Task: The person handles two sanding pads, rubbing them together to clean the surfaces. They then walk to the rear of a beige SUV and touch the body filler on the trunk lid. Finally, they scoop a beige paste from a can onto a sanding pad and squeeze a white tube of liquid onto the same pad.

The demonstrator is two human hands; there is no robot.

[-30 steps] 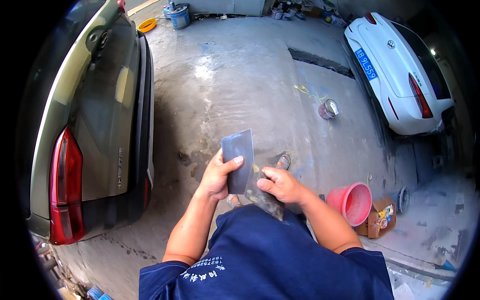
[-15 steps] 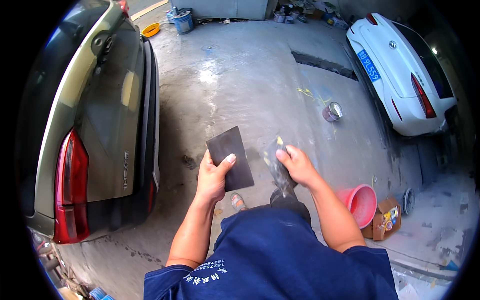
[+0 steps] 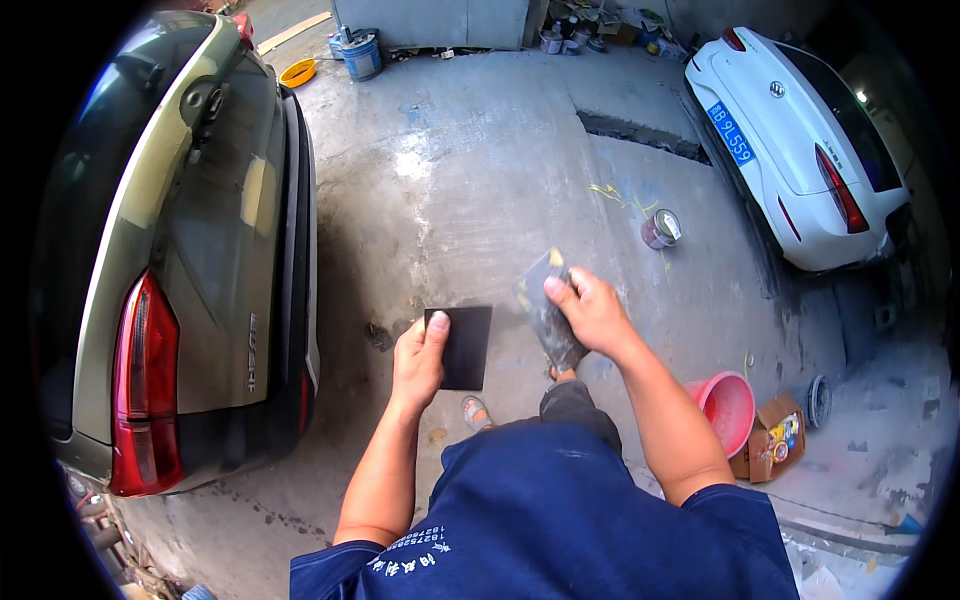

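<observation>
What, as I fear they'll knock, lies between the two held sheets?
In the head view, only grey floor shows between the left hand's dark sheet and the right hand's smeared sheet.

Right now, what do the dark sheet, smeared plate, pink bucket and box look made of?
Dark sheet: plastic or metal perhaps; flat, matt, straight-edged.
Smeared plate: metal or plastic, unclear; grey under pale yellowish smears.
Pink bucket: likely plastic; smooth, pink inside and out.
Box: likely cardboard; dull brown, thin-walled.

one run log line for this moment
left hand: holds dark sheet | right hand: holds stained grey sheet | sheets: apart | olive car: at left
</observation>
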